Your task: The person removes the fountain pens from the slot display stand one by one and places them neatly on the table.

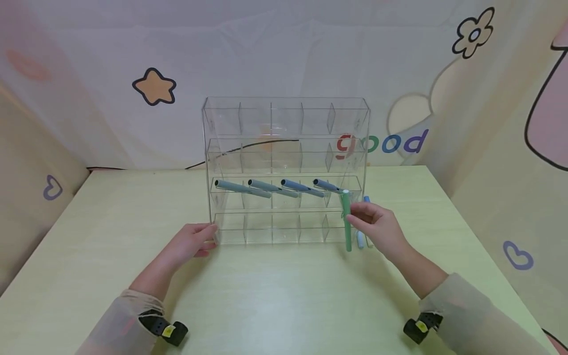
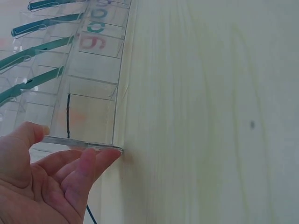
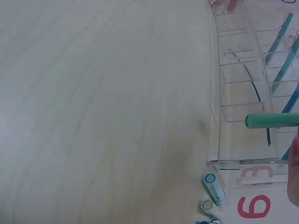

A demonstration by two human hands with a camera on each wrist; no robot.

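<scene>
A clear compartment rack (image 1: 205, 148) stands upright on the table. My left hand (image 1: 193, 241) grips its lower left side, thumb on one face and fingers on the other, as the left wrist view shows at the side panel (image 2: 84, 143). At the rack's right end, my right hand (image 1: 379, 229) pinches a green marker pen (image 1: 347, 224) between thumb and fingers. That pen hangs nearly vertical in front of the rack; in the right wrist view its end (image 3: 257, 121) points past the compartments. Blue and teal pens (image 1: 295, 186) slant out of the second row from the bottom.
Beside the rack's right end lie a light blue pen (image 3: 215, 190), a pale green pen (image 3: 208, 205) and a darker blue one, partly hidden by my right hand in the head view. A printed cloth (image 1: 284, 54) hangs behind the table (image 1: 275, 291).
</scene>
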